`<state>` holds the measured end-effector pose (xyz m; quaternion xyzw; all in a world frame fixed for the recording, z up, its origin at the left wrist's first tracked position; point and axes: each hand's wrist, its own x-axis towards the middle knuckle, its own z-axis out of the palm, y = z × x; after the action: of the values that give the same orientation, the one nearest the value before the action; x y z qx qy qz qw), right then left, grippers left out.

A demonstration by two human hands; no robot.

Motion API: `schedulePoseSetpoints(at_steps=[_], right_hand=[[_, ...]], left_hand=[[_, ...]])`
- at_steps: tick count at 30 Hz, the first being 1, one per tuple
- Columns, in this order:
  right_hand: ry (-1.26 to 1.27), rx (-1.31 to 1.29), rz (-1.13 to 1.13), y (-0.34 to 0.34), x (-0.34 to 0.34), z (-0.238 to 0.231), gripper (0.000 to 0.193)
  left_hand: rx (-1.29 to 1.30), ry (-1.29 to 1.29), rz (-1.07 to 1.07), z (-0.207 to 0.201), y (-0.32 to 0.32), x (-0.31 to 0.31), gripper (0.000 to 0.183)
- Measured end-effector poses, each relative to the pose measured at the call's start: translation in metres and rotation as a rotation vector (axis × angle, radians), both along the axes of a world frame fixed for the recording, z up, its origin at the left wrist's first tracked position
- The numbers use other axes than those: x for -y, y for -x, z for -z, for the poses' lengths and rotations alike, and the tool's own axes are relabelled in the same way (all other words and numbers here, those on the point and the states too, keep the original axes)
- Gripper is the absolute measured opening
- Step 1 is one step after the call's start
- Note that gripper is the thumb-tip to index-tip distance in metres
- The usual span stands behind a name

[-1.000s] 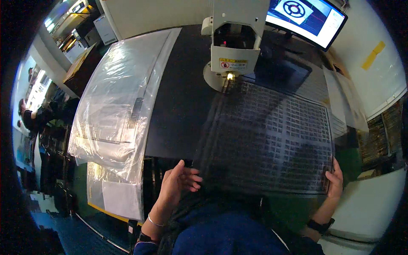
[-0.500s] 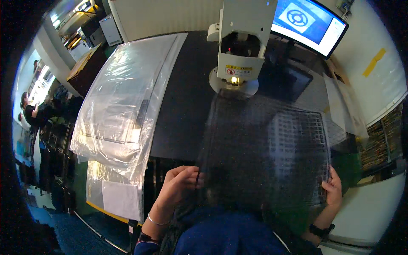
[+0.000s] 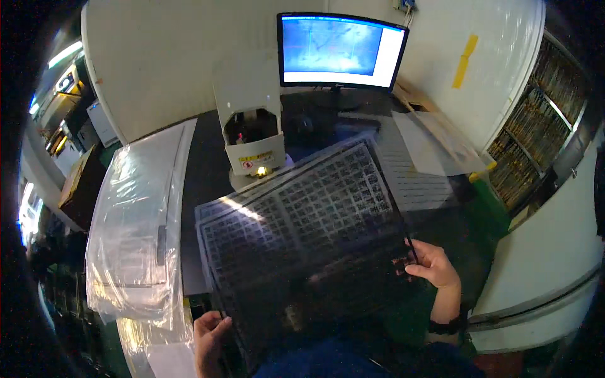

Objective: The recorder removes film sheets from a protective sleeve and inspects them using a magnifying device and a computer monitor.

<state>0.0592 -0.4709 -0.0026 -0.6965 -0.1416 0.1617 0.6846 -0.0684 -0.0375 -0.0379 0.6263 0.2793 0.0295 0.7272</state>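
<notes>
A large dark, see-through film sheet (image 3: pixel 315 208) printed with a grid of small patterns spans the space between my hands. It is tilted, its far right corner raised above the near left one, and light glints off its upper left part. My left hand (image 3: pixel 210 334) pinches the near left edge. On the right edge, the fingers and thumb of my right hand (image 3: pixel 433 266) are closed. Beyond the sheet's far edge stands a pale machine head (image 3: pixel 255 151) with a small lit lamp at its base; the sheet partly covers the dark table in front of it.
Clear plastic sleeves (image 3: pixel 135 220) lie along the left of the table (image 3: pixel 195 183). A monitor (image 3: pixel 340 50) at the back shows a blurry blue picture. Pale sheets (image 3: pixel 435 142) lie at the right, and a dark rack (image 3: pixel 535 126) stands beyond the wall.
My view has turned to the right. The film sheet has tilted, its left side now lower and nearer, with my hands still on its edges. The monitor's ring shape has given way to a blurry picture.
</notes>
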Motion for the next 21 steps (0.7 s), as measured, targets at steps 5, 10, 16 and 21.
schedulePoseSetpoints(at_steps=[5,10,16,21], right_hand=[[0.061,0.102,0.024,0.006,-0.003,-0.008,0.054],[0.014,0.153,-0.008,-0.004,-0.007,-0.006,0.054],[-0.108,0.177,-0.004,-0.010,-0.023,-0.003,0.056],[-0.073,0.229,0.030,-0.014,-0.027,0.000,0.054]], left_hand=[[0.088,0.030,0.047,0.020,0.014,-0.014,0.012],[0.067,-0.018,0.017,0.026,0.019,-0.028,0.014],[0.180,-0.024,-0.186,0.018,0.027,-0.028,0.019],[0.231,-0.120,-0.219,0.003,0.025,-0.023,0.027]])
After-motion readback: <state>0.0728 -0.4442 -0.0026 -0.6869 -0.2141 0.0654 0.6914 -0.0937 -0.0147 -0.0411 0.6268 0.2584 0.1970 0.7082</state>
